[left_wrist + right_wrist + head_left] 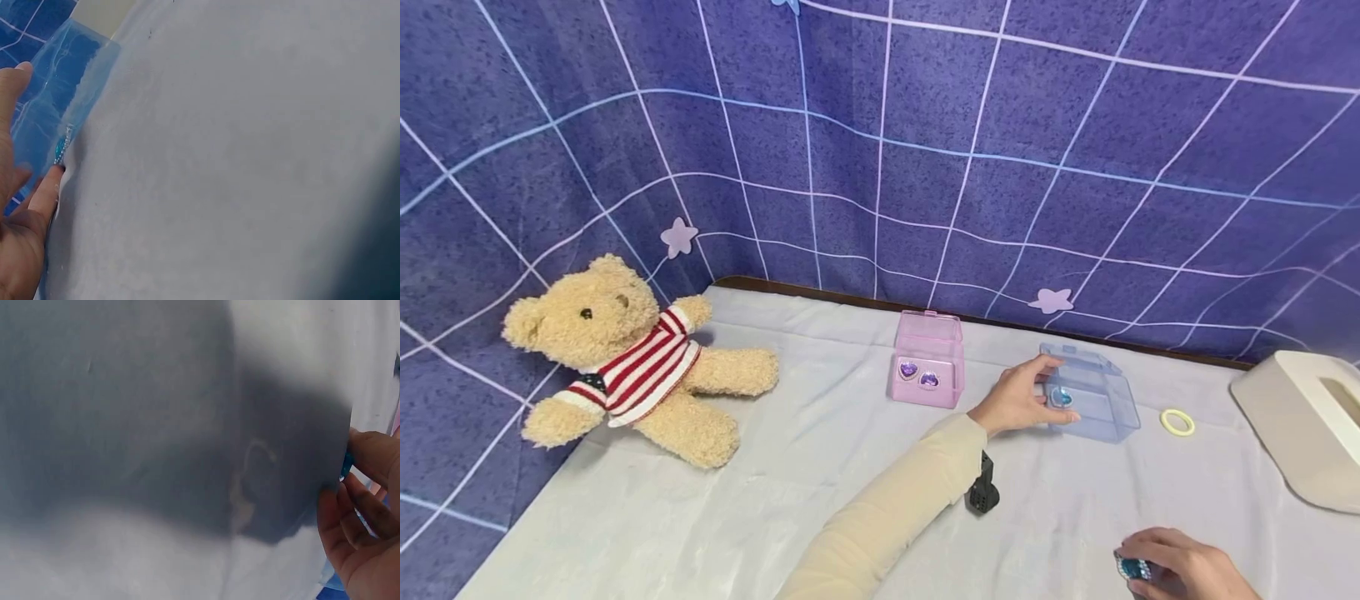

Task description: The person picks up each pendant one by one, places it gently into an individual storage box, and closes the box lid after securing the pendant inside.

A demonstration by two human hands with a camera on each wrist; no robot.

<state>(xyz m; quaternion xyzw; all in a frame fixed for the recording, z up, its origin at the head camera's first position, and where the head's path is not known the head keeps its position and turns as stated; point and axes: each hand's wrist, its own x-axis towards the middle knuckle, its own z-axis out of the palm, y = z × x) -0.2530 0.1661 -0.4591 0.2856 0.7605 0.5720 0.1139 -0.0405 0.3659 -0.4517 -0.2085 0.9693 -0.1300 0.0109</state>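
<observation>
A see-through blue plastic box [1101, 400] with its lid raised stands on the right of the table. Inside it lies a light-blue gem [1061, 397] edged with small clear stones. My left hand [1017, 397] grips the box's left side, thumb in front and fingers behind. In the left wrist view, the box [69, 81] shows between thumb and fingers. Nearer the front edge, my right hand [1187, 562] pinches a teal gem [1133, 568] rimmed with clear stones. Only a sliver of that gem [347, 464] is visible in the right wrist view.
A pink open box [927, 392] holds two purple gems left of my left hand. A pale yellow ring [1177, 422] lies right of the blue box, before a beige container [1292, 417]. A teddy bear [617, 350] sits at the left. A blue grid curtain [925, 183] hangs behind.
</observation>
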